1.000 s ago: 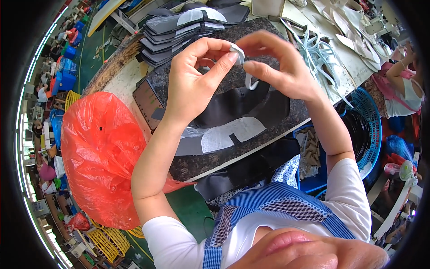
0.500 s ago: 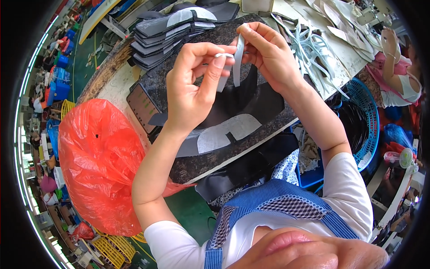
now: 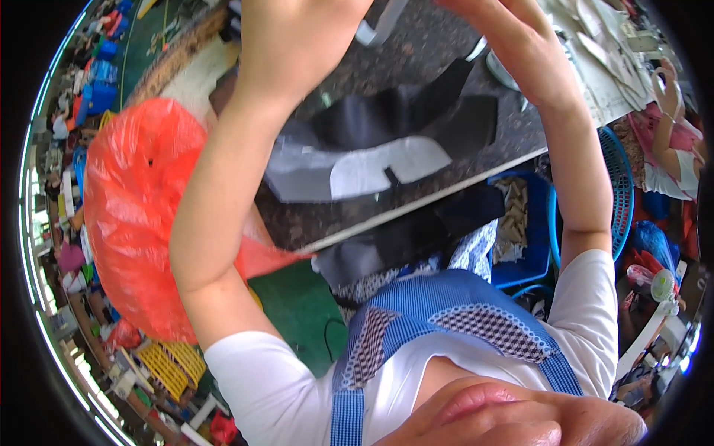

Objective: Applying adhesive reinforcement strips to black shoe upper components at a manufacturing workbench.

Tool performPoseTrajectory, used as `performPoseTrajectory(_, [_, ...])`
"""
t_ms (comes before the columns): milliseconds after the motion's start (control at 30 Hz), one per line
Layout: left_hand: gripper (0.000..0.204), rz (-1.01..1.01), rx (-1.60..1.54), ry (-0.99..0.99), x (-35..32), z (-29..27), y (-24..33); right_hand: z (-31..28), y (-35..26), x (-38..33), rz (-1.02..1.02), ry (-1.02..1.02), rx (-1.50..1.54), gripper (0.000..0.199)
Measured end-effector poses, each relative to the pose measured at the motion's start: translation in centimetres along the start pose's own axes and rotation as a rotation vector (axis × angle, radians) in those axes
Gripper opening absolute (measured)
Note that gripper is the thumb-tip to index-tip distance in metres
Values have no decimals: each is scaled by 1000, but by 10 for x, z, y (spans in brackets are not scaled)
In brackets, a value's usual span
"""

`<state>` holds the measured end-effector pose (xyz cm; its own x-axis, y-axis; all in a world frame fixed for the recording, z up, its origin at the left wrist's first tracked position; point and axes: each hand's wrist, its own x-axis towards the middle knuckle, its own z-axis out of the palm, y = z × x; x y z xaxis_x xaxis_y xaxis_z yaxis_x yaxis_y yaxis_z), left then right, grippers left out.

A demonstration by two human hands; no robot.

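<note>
At the top edge, my left hand point(image 3: 297, 44) and my right hand point(image 3: 513, 37) are raised over the dark speckled slab point(image 3: 320, 223). The fingers of both are cut off or hidden there, so their grip does not show. A narrow pale strip point(image 3: 383, 26) hangs beside my left hand, its upper end out of view. Below the hands, a black sheet piece point(image 3: 372, 115) with a pale grey patch point(image 3: 390, 165) and a small dark notch lies on the slab. Another pale strip end point(image 3: 477, 48) shows by my right hand.
A red plastic bag point(image 3: 141, 223) bulges at the left of the table. Over the front edge lies another black piece point(image 3: 416, 234). Right of it are a blue bin point(image 3: 539, 223) with scraps and a blue basket point(image 3: 621, 186). Another person point(image 3: 669, 141) is at the far right.
Both hands have moved up and apart in the picture, their fingers passing the top edge. The view has shifted; the stacked black pieces are now mostly out of sight.
</note>
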<state>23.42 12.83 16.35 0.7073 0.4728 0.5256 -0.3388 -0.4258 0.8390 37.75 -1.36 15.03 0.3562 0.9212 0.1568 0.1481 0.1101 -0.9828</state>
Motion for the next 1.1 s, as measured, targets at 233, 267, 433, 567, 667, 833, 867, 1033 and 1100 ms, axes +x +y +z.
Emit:
performPoseTrajectory(233, [18, 363, 689, -186, -95, -79, 37, -90, -6, -52, -10, -255, 674, 32])
performPoseTrajectory(267, [22, 439, 902, -456, -119, -87, 35, -91, -10, -50, 41, -371, 661, 26])
performPoseTrajectory(433, [36, 406, 1292, -603, -216, -74, -19, -81, 17, -53, 311, -298, 541, 32])
performPoseTrajectory(567, [27, 206, 1018, -330, -271, -33, -15, -78, -20, -67, 281, -247, 306, 39])
performPoseTrajectory(667, [34, 59, 993, -285, -288, -16, -2, -38, -47, -84, 6, -608, -18, 37])
performPoseTrajectory(833, [54, -129, 919, -302, -298, -19, 0, 67, -5, -62, 621, -676, -282, 24])
performPoseTrajectory(867, [54, -131, 900, -301, -299, -19, 0, 79, 14, -61, 562, -661, -329, 22])
performPoseTrajectory(1033, [64, -131, 829, -221, -305, -19, -9, 111, 68, -76, 459, -590, -329, 19])
performPoseTrajectory(1100, [62, -123, 844, -220, -308, -20, -10, 118, 74, -76, 480, -548, -325, 20])
